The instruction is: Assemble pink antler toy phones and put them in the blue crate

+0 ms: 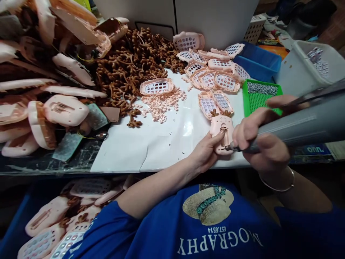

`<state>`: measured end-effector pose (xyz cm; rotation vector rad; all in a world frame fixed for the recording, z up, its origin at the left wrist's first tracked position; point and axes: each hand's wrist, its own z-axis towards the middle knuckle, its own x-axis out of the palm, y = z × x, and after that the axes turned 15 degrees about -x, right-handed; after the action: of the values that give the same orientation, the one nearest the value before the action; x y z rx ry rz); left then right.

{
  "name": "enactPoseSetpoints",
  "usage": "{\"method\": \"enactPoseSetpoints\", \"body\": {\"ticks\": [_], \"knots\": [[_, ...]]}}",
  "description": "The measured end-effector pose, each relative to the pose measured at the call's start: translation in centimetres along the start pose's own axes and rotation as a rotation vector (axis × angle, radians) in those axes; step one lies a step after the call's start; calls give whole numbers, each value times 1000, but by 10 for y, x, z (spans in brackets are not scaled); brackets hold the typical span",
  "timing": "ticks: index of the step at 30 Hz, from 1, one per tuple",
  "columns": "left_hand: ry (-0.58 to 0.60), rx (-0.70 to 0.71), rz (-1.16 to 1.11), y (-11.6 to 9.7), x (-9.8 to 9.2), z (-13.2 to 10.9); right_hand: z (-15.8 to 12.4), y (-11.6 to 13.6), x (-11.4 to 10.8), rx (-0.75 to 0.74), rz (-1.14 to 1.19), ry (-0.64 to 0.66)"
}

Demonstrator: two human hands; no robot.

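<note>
My left hand (206,153) grips a pink plastic toy phone (215,126) with brown antlers at its top, back face up, at the table's front edge. In my right hand (265,144) is a grey electric screwdriver (296,126), its fingers wrapped round the barrel. The driver's tip meets the lower part of the toy's back; whether a screw sits under it is too small to tell. Just behind the toy lie two pink front shells (207,104) with keypads. A green tray (260,99) of small metal screws is beside my right hand.
Brown antler pieces (134,61) are heaped at the back, with small pink rings (160,108) before them. More pink shells (210,64) lie near a blue bin (258,61). Pink housings with circuit boards pile up at left (64,109). A blue crate below holds toys (48,216).
</note>
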<state>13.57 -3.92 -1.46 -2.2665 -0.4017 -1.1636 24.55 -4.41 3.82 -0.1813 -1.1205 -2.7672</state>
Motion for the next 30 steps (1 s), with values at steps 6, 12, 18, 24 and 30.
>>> {"method": "enactPoseSetpoints", "body": {"ticks": [6,12,18,24,30], "knots": [[20,-7,18,0,-3,3,11,5,4,-48,49,-75],[32,16,44,3,-6,5,10,-1,5,-91,85,-102],[-2,68,216,5,-10,1,22,3,1,-128,85,-202],[-168,377,936,-8,-28,-15,31,5,-6,-138,74,-291],[-222,860,1315,-10,-36,-30,29,3,-2,-102,95,-289]]}}
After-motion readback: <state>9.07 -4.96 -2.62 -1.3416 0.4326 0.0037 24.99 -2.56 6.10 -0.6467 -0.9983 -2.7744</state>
